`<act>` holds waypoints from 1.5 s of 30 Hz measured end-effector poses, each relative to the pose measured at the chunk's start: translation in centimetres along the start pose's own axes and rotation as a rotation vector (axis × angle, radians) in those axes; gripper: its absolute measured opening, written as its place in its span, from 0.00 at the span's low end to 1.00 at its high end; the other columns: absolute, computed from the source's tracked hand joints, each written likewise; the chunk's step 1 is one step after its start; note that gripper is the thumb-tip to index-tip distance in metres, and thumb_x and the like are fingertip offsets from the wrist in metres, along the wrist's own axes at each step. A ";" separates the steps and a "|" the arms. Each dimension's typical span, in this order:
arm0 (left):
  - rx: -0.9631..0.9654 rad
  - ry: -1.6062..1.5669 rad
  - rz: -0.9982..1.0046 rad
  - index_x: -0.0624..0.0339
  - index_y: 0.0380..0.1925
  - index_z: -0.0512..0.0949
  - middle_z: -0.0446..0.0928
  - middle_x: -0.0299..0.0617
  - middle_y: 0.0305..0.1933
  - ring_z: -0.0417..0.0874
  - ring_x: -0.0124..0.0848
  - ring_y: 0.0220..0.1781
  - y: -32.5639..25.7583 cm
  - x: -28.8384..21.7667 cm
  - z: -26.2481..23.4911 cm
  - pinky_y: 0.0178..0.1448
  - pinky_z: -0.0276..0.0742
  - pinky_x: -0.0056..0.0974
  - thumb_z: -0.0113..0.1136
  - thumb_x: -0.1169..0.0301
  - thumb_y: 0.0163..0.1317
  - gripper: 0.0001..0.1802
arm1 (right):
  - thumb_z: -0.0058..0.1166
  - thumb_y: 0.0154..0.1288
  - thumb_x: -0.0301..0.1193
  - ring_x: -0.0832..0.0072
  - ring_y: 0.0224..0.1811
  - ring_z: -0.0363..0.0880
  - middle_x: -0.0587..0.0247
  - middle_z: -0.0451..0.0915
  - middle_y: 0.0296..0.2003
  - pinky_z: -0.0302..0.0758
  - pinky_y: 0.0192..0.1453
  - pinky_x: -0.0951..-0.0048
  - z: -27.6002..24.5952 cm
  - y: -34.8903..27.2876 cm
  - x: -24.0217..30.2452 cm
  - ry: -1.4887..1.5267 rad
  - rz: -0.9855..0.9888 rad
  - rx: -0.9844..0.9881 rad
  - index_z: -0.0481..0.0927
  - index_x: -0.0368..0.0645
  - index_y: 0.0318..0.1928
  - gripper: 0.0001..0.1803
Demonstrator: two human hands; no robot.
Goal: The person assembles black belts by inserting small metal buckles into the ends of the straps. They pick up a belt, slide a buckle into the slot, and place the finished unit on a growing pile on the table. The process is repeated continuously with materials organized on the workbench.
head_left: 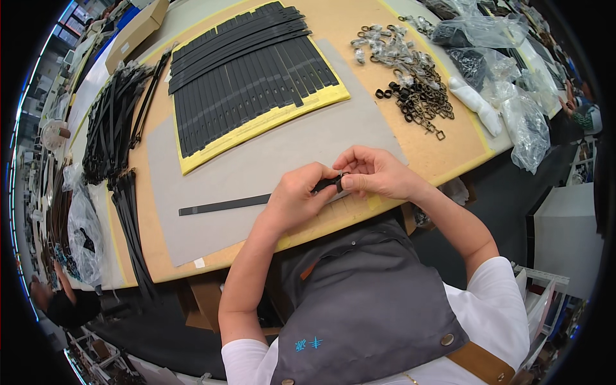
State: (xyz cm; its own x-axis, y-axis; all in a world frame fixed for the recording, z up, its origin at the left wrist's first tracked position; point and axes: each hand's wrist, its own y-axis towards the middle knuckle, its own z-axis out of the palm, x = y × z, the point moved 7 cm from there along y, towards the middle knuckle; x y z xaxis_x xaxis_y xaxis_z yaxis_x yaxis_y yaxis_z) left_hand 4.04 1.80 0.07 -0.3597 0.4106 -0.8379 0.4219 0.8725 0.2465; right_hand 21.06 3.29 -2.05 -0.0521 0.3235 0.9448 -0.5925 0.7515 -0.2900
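A single black strap (224,205) lies along the grey mat, its plain end pointing left. Its other end rises into my fingers at the table's near edge. My left hand (298,192) is closed around the strap near that end, thumb and fingertips pinching it. Facing it, my right hand (378,174) pinches the strap's tip, where a small dark metal piece, seemingly a buckle or ring, shows between the fingertips. My fingers hide most of this piece. Beyond my hands, many black straps (256,96) lie side by side on a yellow board (263,126), with several more laid across them.
Dark metal buckles and rings (420,102) are heaped at the right, some in clear wrap, beside a white wrapped bundle (475,104) and clear plastic bags (523,122). Bundled black straps (112,122) hang over the left edge. A cardboard box (136,35) stands far left.
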 end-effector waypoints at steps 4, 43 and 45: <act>0.026 0.017 0.001 0.60 0.42 0.86 0.89 0.41 0.38 0.90 0.33 0.37 0.1 -0.5 0.2 0.43 0.83 0.37 0.78 0.75 0.59 0.12 | 0.68 0.75 0.43 0.85 0.39 0.82 0.67 0.86 0.39 0.81 0.40 0.78 1.0 0.4 0.7 -0.139 0.087 0.029 0.86 0.37 0.51 0.21; 0.038 -0.022 -0.076 0.65 0.38 0.80 0.83 0.41 0.31 0.83 0.25 0.29 0.4 0.3 0.1 0.34 0.80 0.32 0.72 0.76 0.55 0.13 | 0.64 0.72 0.33 0.85 0.31 0.80 0.70 0.83 0.33 0.81 0.36 0.78 0.0 0.6 0.2 -0.159 0.162 -0.038 0.85 0.36 0.44 0.11; 0.033 -0.026 -0.070 0.65 0.38 0.80 0.83 0.41 0.31 0.83 0.26 0.29 0.3 0.4 0.2 0.34 0.80 0.32 0.72 0.76 0.55 0.13 | 0.63 0.72 0.33 0.85 0.31 0.80 0.70 0.83 0.33 0.81 0.36 0.78 0.1 0.6 0.2 -0.168 0.163 -0.039 0.85 0.36 0.43 0.11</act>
State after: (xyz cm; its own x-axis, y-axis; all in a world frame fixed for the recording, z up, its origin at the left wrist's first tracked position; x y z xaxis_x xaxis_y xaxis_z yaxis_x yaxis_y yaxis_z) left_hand 4.18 2.17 -0.24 -0.3681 0.3413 -0.8649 0.4239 0.8895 0.1706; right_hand 20.62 3.78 -2.00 -0.2793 0.3451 0.8960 -0.5336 0.7200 -0.4437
